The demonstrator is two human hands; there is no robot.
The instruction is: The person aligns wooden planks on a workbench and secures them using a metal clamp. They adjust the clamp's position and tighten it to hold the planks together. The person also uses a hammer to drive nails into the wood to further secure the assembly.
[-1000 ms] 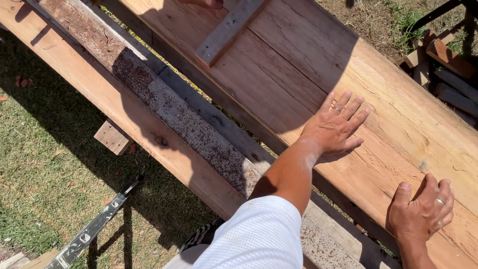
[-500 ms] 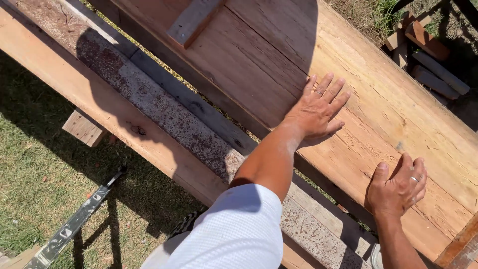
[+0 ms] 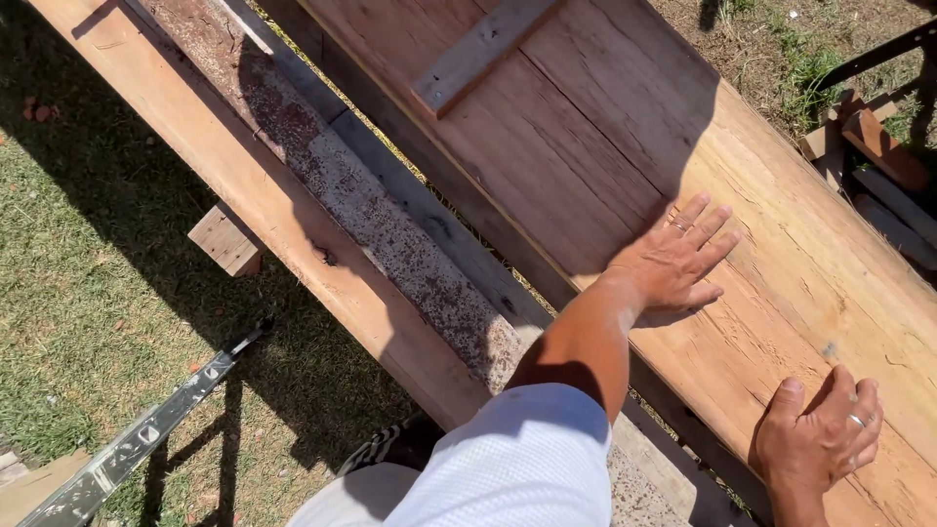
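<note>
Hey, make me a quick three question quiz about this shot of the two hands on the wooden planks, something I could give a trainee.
1. True or false: the left hand lies flat, fingers spread, on the wide reddish-brown wooden plank.
2. Multiple choice: the right hand rests on (A) the grass, (B) the wide reddish-brown wooden plank, (C) the grey metal rail.
3. Fill in: the short grey wooden batten lies across the top of the ______.

Key
1. True.
2. B; the right hand is curled on the plank, while the grey metal rail lies lower left over the green grass.
3. Plank.
</note>
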